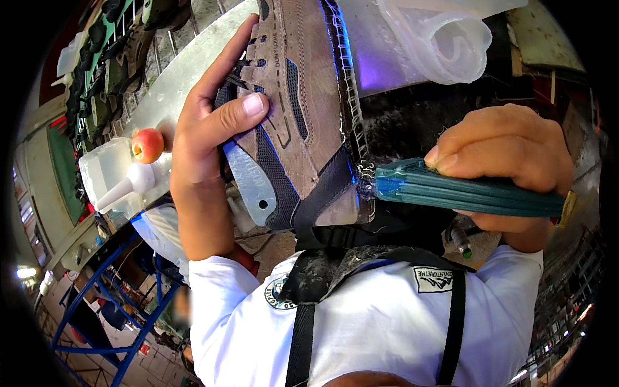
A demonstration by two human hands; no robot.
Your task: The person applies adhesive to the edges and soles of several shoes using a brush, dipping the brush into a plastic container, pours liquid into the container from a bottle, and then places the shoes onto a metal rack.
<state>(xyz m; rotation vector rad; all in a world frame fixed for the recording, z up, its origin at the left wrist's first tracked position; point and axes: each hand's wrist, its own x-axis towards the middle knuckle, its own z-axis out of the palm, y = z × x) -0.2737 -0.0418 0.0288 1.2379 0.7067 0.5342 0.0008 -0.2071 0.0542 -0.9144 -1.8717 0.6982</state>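
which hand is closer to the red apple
Left. The left hand, holding the brown lace-up shoe, is just right of the apple; the right hand, holding the teal-handled brush, is far beyond the shoe, on its other side.

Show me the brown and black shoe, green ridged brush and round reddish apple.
Brown and black shoe (319, 116), head view: brown side of the upper.
Green ridged brush (454, 193), head view: middle of the handle.
Round reddish apple (149, 146), head view: middle of its skin.

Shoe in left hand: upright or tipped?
Tipped sideways: the shoe has its side facing up and its stitched bottom edge turned right, toward the brush.
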